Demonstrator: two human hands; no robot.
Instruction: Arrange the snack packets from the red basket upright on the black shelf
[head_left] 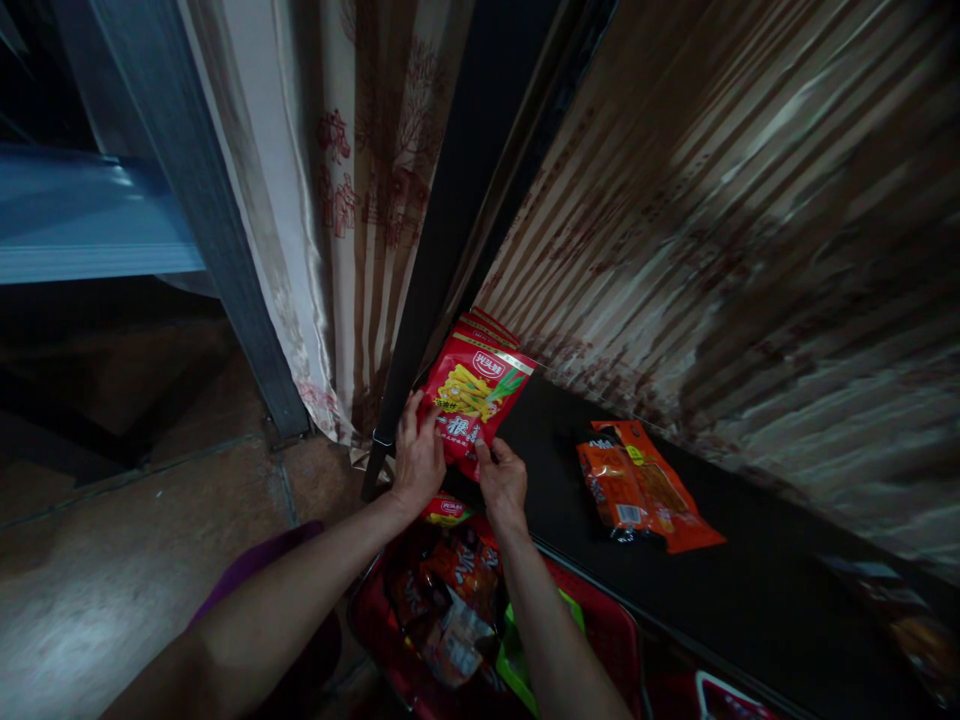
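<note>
At the dark shelf's left end, left hand and right hand gripping red packet, orange packets well apart

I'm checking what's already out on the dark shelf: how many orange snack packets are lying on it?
2. One orange packet lies on the dark shelf, overlapping a second orange packet on its right. More could be hidden beneath; the shelf's dim far right end is unreadable.
</note>
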